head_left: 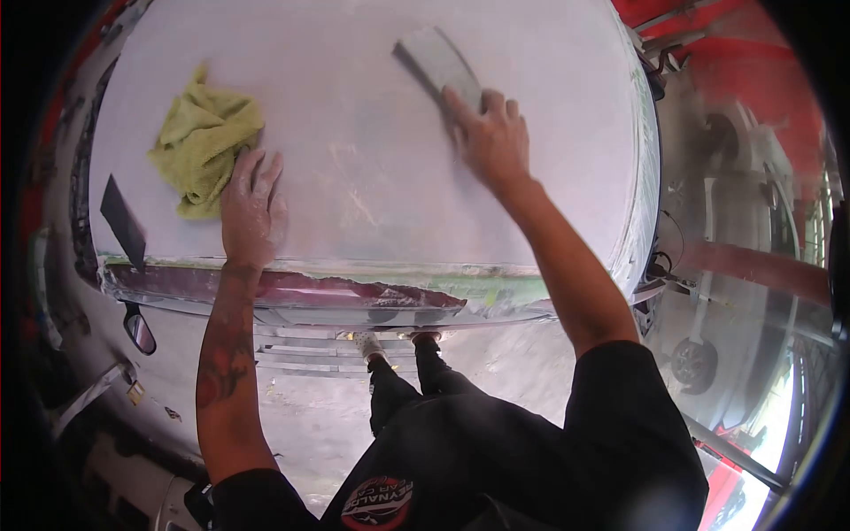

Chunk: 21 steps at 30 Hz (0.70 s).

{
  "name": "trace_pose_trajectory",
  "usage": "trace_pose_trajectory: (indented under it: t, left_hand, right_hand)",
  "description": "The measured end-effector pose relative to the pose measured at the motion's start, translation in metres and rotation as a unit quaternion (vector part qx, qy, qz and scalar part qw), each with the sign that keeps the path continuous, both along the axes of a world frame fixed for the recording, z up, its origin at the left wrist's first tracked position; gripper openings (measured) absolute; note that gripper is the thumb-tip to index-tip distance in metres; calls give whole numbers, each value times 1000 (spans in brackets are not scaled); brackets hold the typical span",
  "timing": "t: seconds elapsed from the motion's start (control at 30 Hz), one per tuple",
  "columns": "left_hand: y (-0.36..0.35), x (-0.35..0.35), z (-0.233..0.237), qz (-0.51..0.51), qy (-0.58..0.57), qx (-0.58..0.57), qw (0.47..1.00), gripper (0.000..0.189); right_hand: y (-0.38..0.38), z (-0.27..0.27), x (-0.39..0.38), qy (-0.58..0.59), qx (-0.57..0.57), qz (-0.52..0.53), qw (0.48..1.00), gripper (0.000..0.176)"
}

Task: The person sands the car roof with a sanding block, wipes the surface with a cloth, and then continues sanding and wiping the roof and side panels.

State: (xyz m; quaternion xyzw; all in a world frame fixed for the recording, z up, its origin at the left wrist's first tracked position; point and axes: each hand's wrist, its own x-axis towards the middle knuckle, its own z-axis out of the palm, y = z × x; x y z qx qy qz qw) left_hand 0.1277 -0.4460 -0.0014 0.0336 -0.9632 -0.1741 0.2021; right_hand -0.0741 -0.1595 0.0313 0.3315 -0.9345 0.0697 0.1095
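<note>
A pale, dusty vehicle panel fills the upper middle of the view. My right hand grips the near end of a long grey sanding block, which lies on the panel and points up and left. On the left of the panel, my left hand rests with its fingers apart, its fingertips at the right edge of a crumpled yellow-green cloth. White dust covers that hand. Below the cloth is a dark flat strip near the panel's left corner.
Along the panel's near edge runs a maroon strip with torn masking. A side mirror sticks out at lower left. Plastic film hangs at the panel's right edge. Further right stands another vehicle. My feet are on a slatted step below.
</note>
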Motion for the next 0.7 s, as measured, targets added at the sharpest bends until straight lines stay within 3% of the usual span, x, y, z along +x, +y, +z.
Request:
trace_pose_trajectory:
  t: [0.07, 0.1, 0.17, 0.2, 0.27, 0.33, 0.4, 0.47, 0.53, 0.6, 0.7]
  left_hand:
    - [1, 0, 2, 6, -5, -4, 1000, 58]
    - [1, 0, 3, 3, -4, -10, 1000, 59]
    - [0, -1, 2, -3, -5, -16, 1000, 59]
    - [-2, -1, 1, -3, -7, -16, 1000, 59]
    - [-1, 2, -1, 2, -15, -14, 1000, 59]
    - [-2, 0, 1, -20, 18, 4, 1000, 60]
    - [-4, 0, -2, -15, 8, -1, 1000, 61]
    - [-3, -1, -1, -3, 4, -1, 1000, 61]
    - [0, 0, 4, 6, -6, -9, 1000, 63]
    - [-5, -1, 0, -9, 7, 1, 1000, 64]
    - [-4, -2, 0, -23, 14, 5, 1000, 64]
  right_hand:
    - [8, -6, 82, -20, 21, 99, 995, 53]
    - [12, -7, 90, -20, 20, 98, 995, 53]
    - [17, -11, 98, 1, -18, 196, 980, 57]
    - [15, -10, 73, 33, -5, 201, 979, 55]
    - [-6, -5, 3, 56, -19, 76, 995, 40]
    - [-19, -7, -69, 79, -40, 2, 996, 38]
    - [-20, -8, -65, 60, -35, -8, 998, 39]
    - [-9, -6, 3, 36, -31, 21, 999, 45]
    - [8, -13, 83, -11, -14, 94, 995, 50]
    - [25, -23, 116, -12, -48, 205, 978, 54]
    - [17, -23, 53, 46, -34, 194, 979, 47]
